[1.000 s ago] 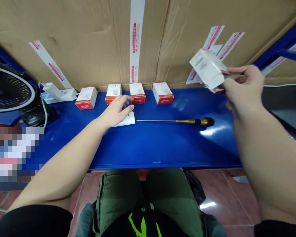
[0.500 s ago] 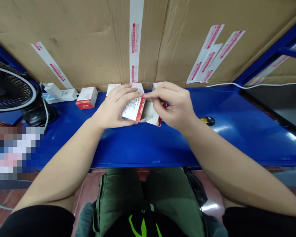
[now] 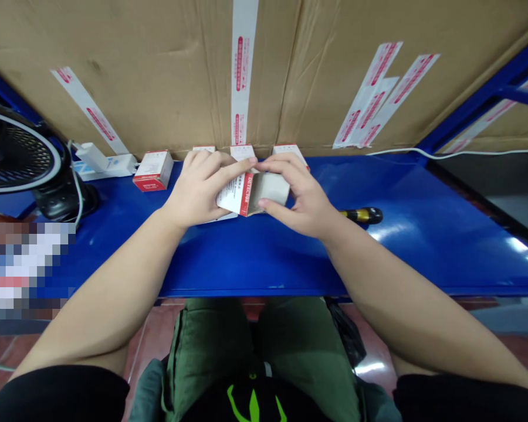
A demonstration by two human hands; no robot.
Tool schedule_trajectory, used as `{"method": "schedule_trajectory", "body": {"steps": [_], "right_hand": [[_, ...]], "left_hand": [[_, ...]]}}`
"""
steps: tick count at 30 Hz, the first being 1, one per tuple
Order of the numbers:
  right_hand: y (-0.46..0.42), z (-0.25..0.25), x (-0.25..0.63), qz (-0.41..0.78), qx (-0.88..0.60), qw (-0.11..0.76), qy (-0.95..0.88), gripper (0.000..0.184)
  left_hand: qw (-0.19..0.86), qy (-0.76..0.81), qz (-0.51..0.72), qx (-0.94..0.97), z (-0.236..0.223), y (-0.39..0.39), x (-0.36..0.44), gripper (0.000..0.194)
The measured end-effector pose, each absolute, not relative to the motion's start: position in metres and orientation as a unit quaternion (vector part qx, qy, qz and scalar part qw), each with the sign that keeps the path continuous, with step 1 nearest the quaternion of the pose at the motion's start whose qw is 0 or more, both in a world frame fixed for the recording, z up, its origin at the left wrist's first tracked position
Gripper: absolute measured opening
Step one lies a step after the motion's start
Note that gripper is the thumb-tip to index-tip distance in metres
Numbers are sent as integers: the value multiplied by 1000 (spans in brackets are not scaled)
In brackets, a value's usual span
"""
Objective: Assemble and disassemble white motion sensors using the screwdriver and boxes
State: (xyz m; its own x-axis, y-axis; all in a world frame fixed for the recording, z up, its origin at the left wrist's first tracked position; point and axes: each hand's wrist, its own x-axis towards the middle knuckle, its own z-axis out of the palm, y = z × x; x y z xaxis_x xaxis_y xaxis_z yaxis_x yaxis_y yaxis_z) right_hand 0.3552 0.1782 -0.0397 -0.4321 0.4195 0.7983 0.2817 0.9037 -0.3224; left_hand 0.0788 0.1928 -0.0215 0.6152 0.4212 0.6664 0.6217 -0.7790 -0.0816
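A small white and red cardboard box marked "DETECTOR" lies on its side between my hands. My left hand is closed round its left part, fingers over the top and thumb low at the near side. My right hand grips the box's open right end, where the plain grey-white inside of a flap shows between thumb and fingers. What the box contains is hidden. A flat white edge, perhaps paper, peeks out beneath my left hand.
Similar boxes stand along the cardboard wall, one at left and others behind my hands. A black and yellow handled tool lies right of my right hand. At far left are a fan and a power strip.
My right hand has gone from a pinch at the box's upper edge to a wider grip round its open end. The flap there now sits straighter. More of the handled tool shows.
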Motion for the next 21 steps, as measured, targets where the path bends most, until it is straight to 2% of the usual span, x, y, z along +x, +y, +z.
{"method": "schedule_trajectory", "body": {"steps": [5,10,13,18,19,21], "right_hand": [[180,-43,359,21,-242,428,-871,84],[165,-44,345,-84,-353,430,-826,70],[159,-45,337,-98,-388,431,-809,72],[165,-47,338,-64,-414,486,-767,92],[166,-48,339,-52,-417,493,-762,89],[168,-50,337,-17,-406,472,-783,69]], "left_hand": [[166,-323,-319,-875,-23,191,83,80],[175,-343,-337,-859,-29,182,98,68],[173,-367,-325,-854,-29,179,104,67],[162,-461,-338,-804,-20,189,88,93],[160,-479,-349,-790,-18,193,81,96],[153,-501,-374,-765,-16,201,68,99]]}}
